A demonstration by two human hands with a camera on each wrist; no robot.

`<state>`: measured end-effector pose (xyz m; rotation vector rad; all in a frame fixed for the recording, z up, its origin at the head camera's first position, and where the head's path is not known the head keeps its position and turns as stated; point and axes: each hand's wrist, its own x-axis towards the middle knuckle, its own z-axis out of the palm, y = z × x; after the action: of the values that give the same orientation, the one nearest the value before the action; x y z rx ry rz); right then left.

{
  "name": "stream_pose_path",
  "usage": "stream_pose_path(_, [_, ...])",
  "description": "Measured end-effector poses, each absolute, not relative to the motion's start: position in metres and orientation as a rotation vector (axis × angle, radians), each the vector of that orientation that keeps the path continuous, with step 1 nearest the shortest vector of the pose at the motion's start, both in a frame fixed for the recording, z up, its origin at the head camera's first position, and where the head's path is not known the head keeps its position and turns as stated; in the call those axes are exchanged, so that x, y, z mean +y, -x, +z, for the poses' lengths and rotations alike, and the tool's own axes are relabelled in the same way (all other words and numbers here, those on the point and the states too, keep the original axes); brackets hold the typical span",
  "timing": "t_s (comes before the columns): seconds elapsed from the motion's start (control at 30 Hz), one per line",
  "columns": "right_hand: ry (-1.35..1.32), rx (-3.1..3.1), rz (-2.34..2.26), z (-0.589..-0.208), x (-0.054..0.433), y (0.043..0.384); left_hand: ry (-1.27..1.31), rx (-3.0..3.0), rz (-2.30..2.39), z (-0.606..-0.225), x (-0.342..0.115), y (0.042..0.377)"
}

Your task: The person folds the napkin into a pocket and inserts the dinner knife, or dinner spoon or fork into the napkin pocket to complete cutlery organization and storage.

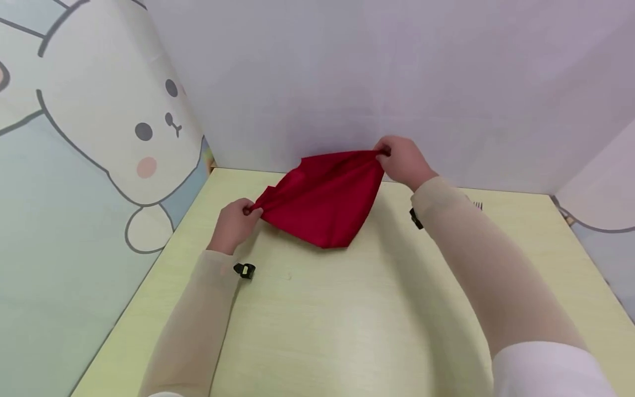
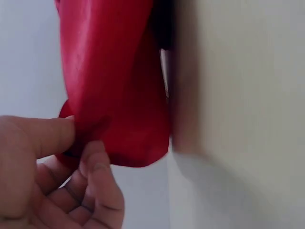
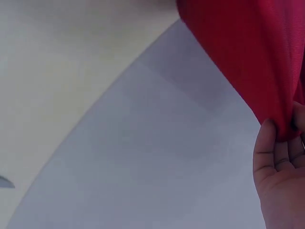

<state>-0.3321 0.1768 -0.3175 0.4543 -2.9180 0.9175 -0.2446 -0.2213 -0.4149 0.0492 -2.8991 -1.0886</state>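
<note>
A red cloth [image 1: 327, 201] hangs between both hands above the far part of the table, its lower edge sagging in the middle. My left hand [image 1: 235, 223] pinches one corner between thumb and fingers, and the left wrist view shows the cloth [image 2: 114, 86] drooping in folds from that grip. Higher and to the right, my right hand [image 1: 403, 161] pinches another corner. In the right wrist view the cloth [image 3: 248, 52] gathers into creases where the right hand's fingers [image 3: 265, 148] hold it. What lies behind the cloth is hidden.
The pale wooden table [image 1: 317, 320] meets a whitish wall [image 1: 317, 82] at its back edge. Fork tines [image 1: 478, 205] show from behind the right forearm. A panel with a cartoon animal [image 1: 114, 110] stands along the left side.
</note>
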Motion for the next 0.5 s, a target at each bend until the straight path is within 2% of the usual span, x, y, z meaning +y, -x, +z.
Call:
stream_pose_path(0.27, [-0.567, -2.704, 0.802, -0.259, 0.183, 0.305, -0.015, -2.684, -1.141, -0.395, -0.209, 0.230])
stream_pose_path(0.5, [-0.762, -2.719, 0.644, -0.261, 0.196, 0.263, 0.105, -2.774, -1.078, -0.399, -0.204, 0.214])
